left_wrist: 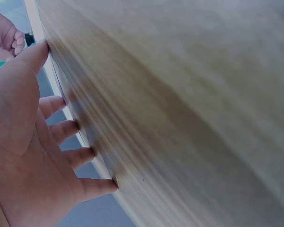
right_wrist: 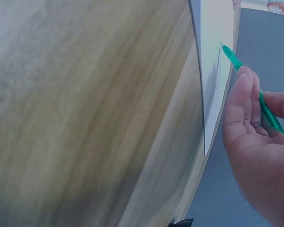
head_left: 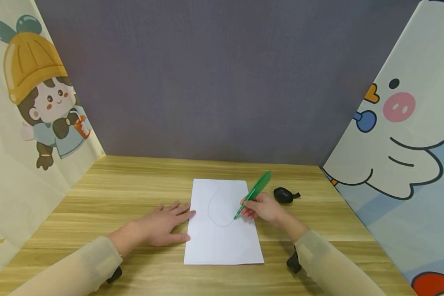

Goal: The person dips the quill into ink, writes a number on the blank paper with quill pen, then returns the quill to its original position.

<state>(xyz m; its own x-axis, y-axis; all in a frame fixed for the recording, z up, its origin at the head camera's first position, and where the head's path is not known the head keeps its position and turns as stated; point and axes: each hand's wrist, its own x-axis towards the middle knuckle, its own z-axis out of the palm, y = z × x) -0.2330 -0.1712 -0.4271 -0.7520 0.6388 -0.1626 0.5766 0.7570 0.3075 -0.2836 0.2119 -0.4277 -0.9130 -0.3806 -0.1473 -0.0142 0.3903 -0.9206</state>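
A white sheet of paper (head_left: 214,248) lies on the wooden table, with a thin curved line (head_left: 209,209) drawn on it like an unfinished loop. My right hand (head_left: 264,209) pinches a green pen (head_left: 257,188) with a feather-shaped top. Its tip touches the paper at the lower right end of the line. In the right wrist view the green pen (right_wrist: 233,57) runs between thumb and fingers. My left hand (head_left: 166,225) lies flat with fingers spread, its fingertips and thumb at the paper's left edge. The left wrist view shows the left hand (left_wrist: 33,127) with straight fingers touching down.
A small black rounded object (head_left: 283,195) with a short tab sits on the table (head_left: 140,185) to the right of the paper. A grey panel (head_left: 207,82) stands along the back. Side walls with cartoon prints flank the table left and right.
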